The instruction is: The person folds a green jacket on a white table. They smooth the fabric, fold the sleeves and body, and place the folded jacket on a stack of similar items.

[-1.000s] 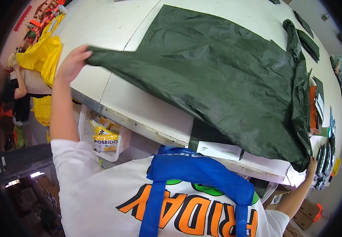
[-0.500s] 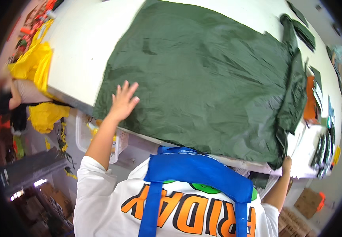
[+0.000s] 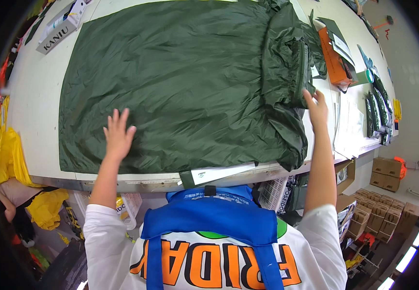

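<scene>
A large dark green garment (image 3: 180, 92) of thin, shiny, creased fabric lies spread over the white table. Its right side is bunched into gathered folds (image 3: 287, 72). My left hand (image 3: 117, 137) is over the lower left of the fabric, palm down with fingers spread and nothing in them. At the right edge of the folds is my right hand (image 3: 318, 108), thumb and fingers apart, its tips at the fabric's edge. From under the garment's near edge a white paper sheet (image 3: 221, 173) and a dark green strip (image 3: 186, 179) stick out.
An orange and black box (image 3: 332, 58) with papers stands right of the garment, beside several packed dark green bundles (image 3: 378, 108). A grey-white box (image 3: 62, 26) sits far left. Yellow fabric (image 3: 9, 154) hangs at the table's left end. Cardboard boxes (image 3: 383, 212) are stacked lower right.
The view has shifted toward the right. My right hand has left the garment's near right corner and moved up along the bunched side. My left hand stays spread over the fabric.
</scene>
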### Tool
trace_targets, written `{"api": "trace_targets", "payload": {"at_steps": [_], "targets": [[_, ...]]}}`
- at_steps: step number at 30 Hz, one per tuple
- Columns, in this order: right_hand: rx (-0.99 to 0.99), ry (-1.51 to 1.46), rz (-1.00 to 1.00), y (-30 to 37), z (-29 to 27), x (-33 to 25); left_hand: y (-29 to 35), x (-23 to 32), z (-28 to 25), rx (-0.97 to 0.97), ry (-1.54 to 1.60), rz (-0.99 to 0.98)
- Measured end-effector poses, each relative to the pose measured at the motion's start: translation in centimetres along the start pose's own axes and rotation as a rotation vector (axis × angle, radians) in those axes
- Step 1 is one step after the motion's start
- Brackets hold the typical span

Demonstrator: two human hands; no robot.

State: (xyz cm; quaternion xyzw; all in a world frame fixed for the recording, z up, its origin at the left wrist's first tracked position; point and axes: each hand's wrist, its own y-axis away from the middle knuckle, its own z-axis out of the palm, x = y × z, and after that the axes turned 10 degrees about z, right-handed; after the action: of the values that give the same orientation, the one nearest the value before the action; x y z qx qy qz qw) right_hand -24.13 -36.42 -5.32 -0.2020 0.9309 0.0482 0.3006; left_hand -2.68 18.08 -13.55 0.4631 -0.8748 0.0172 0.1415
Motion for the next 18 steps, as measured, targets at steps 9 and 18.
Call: {"api": "trace_targets", "payload": {"at_steps": [9, 18], "targets": [[0.219, 0.264, -0.162, -17.1, -10.4, 5.3, -1.3, 1.8, 3.8, -0.119, -0.202, -0.234], [0.022, 0.496, 0.159, -18.7, -2.4, 18.2, -2.2, 3.0, 3.0, -0.194, -0.264, -0.227]]}}
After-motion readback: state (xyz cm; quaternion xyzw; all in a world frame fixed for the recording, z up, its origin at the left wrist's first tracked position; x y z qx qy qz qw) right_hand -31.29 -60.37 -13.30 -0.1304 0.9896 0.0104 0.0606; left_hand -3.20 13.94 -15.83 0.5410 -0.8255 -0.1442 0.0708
